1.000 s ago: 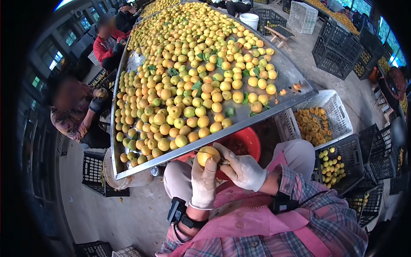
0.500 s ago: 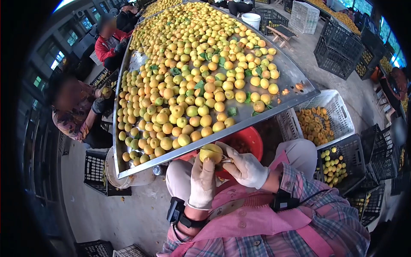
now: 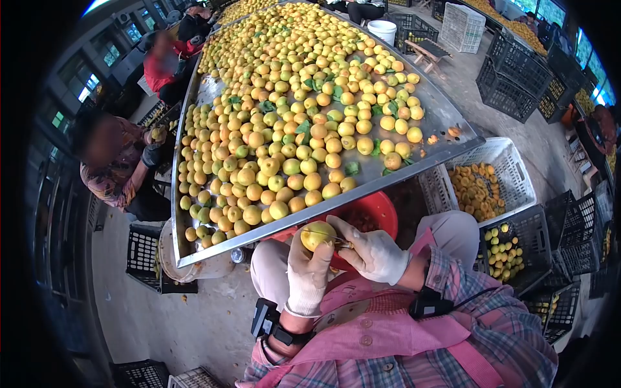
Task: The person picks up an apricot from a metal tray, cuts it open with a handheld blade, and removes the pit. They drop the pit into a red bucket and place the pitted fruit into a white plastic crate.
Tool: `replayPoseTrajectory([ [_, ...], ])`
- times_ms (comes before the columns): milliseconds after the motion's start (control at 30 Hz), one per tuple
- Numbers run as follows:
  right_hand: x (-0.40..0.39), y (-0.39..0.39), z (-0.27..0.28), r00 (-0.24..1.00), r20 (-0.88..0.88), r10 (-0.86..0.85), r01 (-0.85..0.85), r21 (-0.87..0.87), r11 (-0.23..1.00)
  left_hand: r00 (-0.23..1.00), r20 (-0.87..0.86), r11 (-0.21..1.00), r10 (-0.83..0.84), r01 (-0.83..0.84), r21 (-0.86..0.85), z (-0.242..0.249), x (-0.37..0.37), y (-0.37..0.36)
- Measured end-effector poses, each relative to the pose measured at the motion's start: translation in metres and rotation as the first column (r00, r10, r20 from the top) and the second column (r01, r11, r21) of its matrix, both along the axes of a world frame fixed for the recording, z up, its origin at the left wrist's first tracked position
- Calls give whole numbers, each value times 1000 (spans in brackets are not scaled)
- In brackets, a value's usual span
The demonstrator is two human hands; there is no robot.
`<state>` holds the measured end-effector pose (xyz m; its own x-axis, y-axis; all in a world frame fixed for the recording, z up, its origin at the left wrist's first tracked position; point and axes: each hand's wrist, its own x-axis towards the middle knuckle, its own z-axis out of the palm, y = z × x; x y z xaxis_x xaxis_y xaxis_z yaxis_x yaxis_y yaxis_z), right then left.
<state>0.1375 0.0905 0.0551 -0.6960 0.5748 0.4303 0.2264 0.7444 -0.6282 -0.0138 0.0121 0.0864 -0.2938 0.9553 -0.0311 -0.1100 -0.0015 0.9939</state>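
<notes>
In my gloved left hand (image 3: 308, 271) is a yellow-green apricot (image 3: 317, 236), gripped between thumb and fingers, with a dark line running across its upper side. My gloved right hand (image 3: 374, 253) is closed around a small thin metal tool (image 3: 341, 244), mostly covered by the fingers. Its end meets the apricot's right side. Both hands are just off the near edge of a metal table (image 3: 446, 123) heaped with apricots (image 3: 278, 149). Below them, a red basin (image 3: 378, 216) rests between my knees, with reddish bits inside.
To the right stand a white crate (image 3: 521, 184) of apricot halves and a black crate (image 3: 533, 226) with small yellow-green fruit. A whitish bucket (image 3: 169, 255) and black crate (image 3: 143, 249) are at left. Two people (image 3: 119, 161) sit along the table's left side. Black crates (image 3: 511, 77) are stacked behind.
The apricot has turned in my left hand, now showing a greener side with the line at a different angle. My right hand has shifted very slightly; the tool stays at the fruit.
</notes>
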Motion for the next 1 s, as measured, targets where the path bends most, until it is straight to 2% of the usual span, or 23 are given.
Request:
replayPoseTrajectory([
  [67, 0, 1, -3, 1000, -23, 5, -4, 35, 999, 986, -160, 999, 39, -33, 38, 3, 5, 1],
  [100, 2, 0, -5, 999, -45, 8, -4, 68, 998, 987, -158, 999, 38, -33, 32, 0, 2, 0],
  [133, 3, 0, -7, 999, -44, 4, -1, 66, 998, 927, -373, 999, 36, -25, 33, -4, -4, 1],
  [167, 4, 0, -8, 999, 28, 16, -17, 16, 1000, 820, -572, 999, 34, -15, 37, -8, -8, 3],
  [200, 5, 2, -8, 995, 98, 34, -31, -33, 999, 872, -488, 999, 42, -27, 38, -14, -7, 4],
  [233, 5, 1, -9, 995, 96, 33, -30, -30, 999, 871, -489, 999, 42, -26, 41, -16, -7, 2],
  [300, 3, 1, -9, 992, 67, 107, -94, -177, 980, 905, -423, 998, 45, -58, -18, -18, -7, 1],
  [333, 2, 4, -7, 993, 61, 100, -89, -162, 983, 927, -374, 998, 21, -41, -46, -16, -6, 0],
  [367, 0, 3, -5, 989, 0, 150, -145, -271, 952, 952, -306, 997, -30, 7, -76, -8, -3, -1],
  [433, -1, 4, 0, 963, -134, 235, -270, -464, 843, 872, -481, 995, -91, 103, -1, -22, -7, -4],
  [567, -4, 8, -8, 933, -205, 295, -357, -438, 825, 899, -407, 987, -160, 145, -68, -25, -2, -9],
  [600, -4, 6, -9, 938, -175, 299, -346, -469, 813, 938, -324, 991, -126, 106, -77, -29, 0, -8],
  [633, -4, 4, -11, 942, -144, 303, -333, -500, 799, 937, -324, 991, -127, 108, -79, -28, 2, -8],
  [667, -7, 3, -13, 928, -231, 292, -360, -363, 859, 941, -317, 991, -121, 98, -87, -26, 4, -8],
  [700, -6, 1, -12, 929, -230, 290, -358, -365, 860, 944, -309, 991, -114, 89, -95, -23, 5, -8],
  [733, -5, 0, -10, 925, -233, 302, -381, -534, 755, 944, -308, 991, -115, 90, -94, -21, 6, -8],
  [767, -4, -1, -8, 919, -239, 312, -388, -682, 620, 918, -377, 991, -119, 89, -97, -18, 6, -8],
  [800, 0, -2, -4, 920, -238, 311, -387, -682, 621, 887, -445, 991, -123, 88, -100, -17, 6, -8],
  [867, 4, 0, 21, 920, -157, 358, -280, -904, 323, 873, -475, 993, -116, 106, -47, -25, 6, -10],
  [900, 5, 0, 21, 921, -157, 357, -280, -903, 326, 858, -504, 992, -104, 124, 5, -27, 6, -11],
  [967, 7, -3, 19, 913, -154, 378, -293, -892, 344, 873, -472, 991, -123, 135, -10, -26, 8, -16],
  [1000, 7, -5, 18, 912, -143, 385, -293, -884, 364, 918, -374, 990, -132, 140, -6, -26, 9, -17],
])
